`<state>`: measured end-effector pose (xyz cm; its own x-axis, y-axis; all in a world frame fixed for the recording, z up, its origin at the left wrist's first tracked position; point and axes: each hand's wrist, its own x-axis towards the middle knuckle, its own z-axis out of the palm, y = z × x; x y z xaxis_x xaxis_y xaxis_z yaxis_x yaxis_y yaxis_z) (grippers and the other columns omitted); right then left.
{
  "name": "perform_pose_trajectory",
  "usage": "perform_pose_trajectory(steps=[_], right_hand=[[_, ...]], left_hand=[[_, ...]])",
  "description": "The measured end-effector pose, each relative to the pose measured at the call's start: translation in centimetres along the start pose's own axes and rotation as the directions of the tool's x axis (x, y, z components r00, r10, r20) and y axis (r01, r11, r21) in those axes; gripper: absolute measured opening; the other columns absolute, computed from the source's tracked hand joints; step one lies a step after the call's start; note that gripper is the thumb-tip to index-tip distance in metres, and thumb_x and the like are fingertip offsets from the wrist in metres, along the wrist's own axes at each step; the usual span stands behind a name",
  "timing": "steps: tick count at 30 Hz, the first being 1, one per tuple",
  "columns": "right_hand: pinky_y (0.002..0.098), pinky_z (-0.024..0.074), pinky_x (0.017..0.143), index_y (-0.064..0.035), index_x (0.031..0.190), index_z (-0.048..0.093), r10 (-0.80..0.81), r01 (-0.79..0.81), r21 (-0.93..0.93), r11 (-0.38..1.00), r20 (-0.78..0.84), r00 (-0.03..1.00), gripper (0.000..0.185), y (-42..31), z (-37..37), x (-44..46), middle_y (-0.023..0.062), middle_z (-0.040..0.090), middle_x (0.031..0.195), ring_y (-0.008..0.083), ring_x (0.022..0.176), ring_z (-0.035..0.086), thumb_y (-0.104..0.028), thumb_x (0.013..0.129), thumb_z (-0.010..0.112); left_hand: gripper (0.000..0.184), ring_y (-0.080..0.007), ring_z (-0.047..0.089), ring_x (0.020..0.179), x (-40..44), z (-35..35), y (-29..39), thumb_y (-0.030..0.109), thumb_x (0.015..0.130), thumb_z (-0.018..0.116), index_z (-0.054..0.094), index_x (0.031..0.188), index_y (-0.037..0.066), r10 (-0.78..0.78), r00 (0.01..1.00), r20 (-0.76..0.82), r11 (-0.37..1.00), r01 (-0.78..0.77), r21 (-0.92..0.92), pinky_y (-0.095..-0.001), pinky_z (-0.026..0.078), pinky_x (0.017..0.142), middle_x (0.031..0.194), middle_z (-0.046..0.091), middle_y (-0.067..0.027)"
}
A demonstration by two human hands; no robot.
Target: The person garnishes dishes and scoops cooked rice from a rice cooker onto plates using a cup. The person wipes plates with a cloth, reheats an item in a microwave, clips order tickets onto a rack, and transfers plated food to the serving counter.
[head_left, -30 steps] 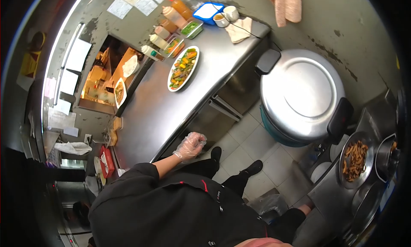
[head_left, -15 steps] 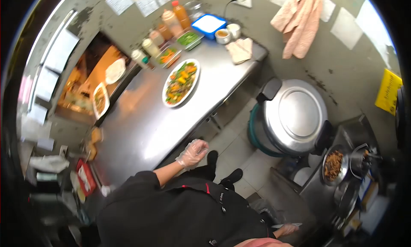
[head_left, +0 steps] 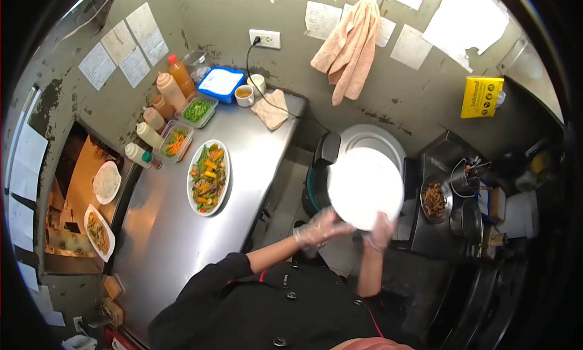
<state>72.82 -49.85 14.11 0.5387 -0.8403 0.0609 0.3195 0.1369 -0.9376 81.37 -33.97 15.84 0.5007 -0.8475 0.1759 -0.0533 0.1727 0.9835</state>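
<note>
A round white plate (head_left: 365,189), blurred by motion, is held at its lower rim by my right hand (head_left: 381,231). My left hand (head_left: 322,228) is at the plate's lower left edge with fingers stretched out; I cannot tell whether it touches. Both hands wear clear plastic gloves. Behind the plate stands a large pot with a silver lid (head_left: 371,135), partly hidden. On the steel table lies an oval white dish (head_left: 227,175) heaped with mixed vegetables (head_left: 208,179), left of my hands.
Sauce bottles (head_left: 170,91), tubs of chopped greens (head_left: 197,110) and carrots (head_left: 175,142), and a folded cloth (head_left: 271,110) line the steel table (head_left: 164,228). Two filled plates sit in the pass-through window. At right, a bowl of brown food (head_left: 433,200) is beside several pots.
My right hand has come up from the lower right, now with a white plate. My left hand has moved right to the plate, its fingers unfolding. The view has turned right.
</note>
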Motion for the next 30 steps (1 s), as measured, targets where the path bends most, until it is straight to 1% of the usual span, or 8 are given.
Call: perform_pose_trajectory(steps=[2, 6, 8, 9, 13, 16, 18, 30], right_hand=[[0.0314, 0.045, 0.085, 0.0032, 0.123, 0.042, 0.148, -0.166, 0.124, 0.978, 0.142, 0.979, 0.042, -0.4, 6.8, 1.2, 0.0121, 0.054, 0.114, 0.0188, 0.099, 0.054, -0.004, 0.084, 0.055], [0.0321, 0.0467, 0.084, 0.0019, 0.113, 0.048, 0.238, -0.028, -0.441, 0.897, 0.43, 0.871, 0.038, 1.1, 13.3, 11.1, 0.0125, 0.055, 0.108, 0.0177, 0.094, 0.056, -0.026, 0.089, 0.058], [0.0348, 0.0472, 0.083, 0.0034, 0.104, 0.052, 0.217, 0.044, -0.485, 0.873, 0.47, 0.856, 0.044, -0.2, 18.2, 17.9, 0.0153, 0.054, 0.103, 0.0206, 0.09, 0.058, -0.037, 0.086, 0.061], [0.0338, 0.0477, 0.079, 0.005, 0.108, 0.05, 0.067, 0.218, -0.592, 0.776, 0.421, 0.905, 0.053, -0.1, 20.6, 20.8, 0.0149, 0.055, 0.1, 0.0213, 0.088, 0.057, -0.04, 0.082, 0.064], [0.0353, 0.0478, 0.074, 0.0057, 0.106, 0.05, -0.522, 0.593, -0.795, 0.129, 0.454, 0.722, 0.061, 6.6, 26.5, 31.3, 0.0159, 0.052, 0.099, 0.0245, 0.084, 0.056, -0.037, 0.071, 0.075], [0.0419, 0.045, 0.084, 0.0038, 0.108, 0.052, -0.454, 0.754, -0.498, 0.428, 0.603, 0.656, 0.061, 3.5, 26.7, 32.8, 0.022, 0.051, 0.105, 0.0372, 0.099, 0.052, -0.033, 0.065, 0.075], [0.0404, 0.0436, 0.092, -0.0039, 0.13, 0.028, -0.322, 0.339, 0.125, 0.933, 0.711, 0.625, 0.072, -2.9, 27.8, 26.4, 0.0102, 0.05, 0.11, 0.0259, 0.107, 0.05, -0.015, 0.068, 0.065], [0.0462, 0.0202, 0.106, 0.0043, 0.12, 0.049, -0.7, 0.881, 0.036, 0.471, 0.623, 0.349, 0.044, -4.5, 35.0, 25.3, 0.0255, 0.052, 0.117, 0.0435, 0.111, 0.044, -0.014, 0.081, 0.057]], left_hand=[[0.038, -0.0325, 0.053, 0.109, 1.3, -2.8, -5.1, 0.01, 0.085, 0.056, 0.052, 0.121, 0.0, 0.529, 0.841, -0.114, 0.547, -0.235, 0.804, -0.0411, 0.042, 0.094, 0.119, 0.054, -0.0217], [0.03, -0.028, 0.061, 0.093, 3.6, -11.2, -1.2, 0.005, 0.082, 0.059, 0.06, 0.111, 0.005, 0.461, 0.766, -0.447, 0.657, 0.043, 0.752, -0.0348, 0.05, 0.081, 0.106, 0.061, -0.0167], [0.033, -0.0237, 0.061, 0.092, 4.6, -15.5, 0.6, 0.001, 0.079, 0.06, 0.056, 0.113, -0.001, 0.332, 0.809, -0.485, 0.825, 0.001, 0.566, -0.0338, 0.051, 0.08, 0.103, 0.061, -0.0139], [0.038, -0.021, 0.061, 0.093, 6.0, -16.8, 0.4, -0.001, 0.078, 0.06, 0.051, 0.115, -0.005, -0.076, 0.758, -0.648, 0.992, -0.006, -0.123, -0.0324, 0.051, 0.08, 0.102, 0.06, -0.0125], [0.05, -0.0209, 0.059, 0.096, 9.9, -19.6, 1.6, -0.006, 0.075, 0.057, 0.043, 0.123, -0.003, -0.061, 0.799, -0.598, 0.881, -0.238, -0.408, -0.0325, 0.051, 0.082, 0.111, 0.056, -0.0128], [0.054, -0.0204, 0.057, 0.102, 12.5, -21.7, 2.0, -0.007, 0.074, 0.056, 0.041, 0.126, 0.001, -0.083, 0.82, -0.566, 0.869, -0.219, -0.444, -0.0329, 0.048, 0.087, 0.115, 0.054, -0.0114], [0.053, -0.0182, 0.055, 0.104, 14.9, -23.4, 1.7, -0.005, 0.076, 0.056, 0.041, 0.126, 0.002, -0.054, 0.829, -0.556, 0.943, -0.141, -0.301, -0.0319, 0.047, 0.088, 0.114, 0.054, -0.0097], [0.073, -0.0138, 0.036, 0.121, 22.5, -23.5, 11.1, 0.016, 0.081, 0.065, 0.023, 0.14, 0.002, 0.351, 0.909, -0.226, 0.888, -0.246, 0.389, -0.0306, 0.031, 0.102, 0.134, 0.04, -0.0087]])
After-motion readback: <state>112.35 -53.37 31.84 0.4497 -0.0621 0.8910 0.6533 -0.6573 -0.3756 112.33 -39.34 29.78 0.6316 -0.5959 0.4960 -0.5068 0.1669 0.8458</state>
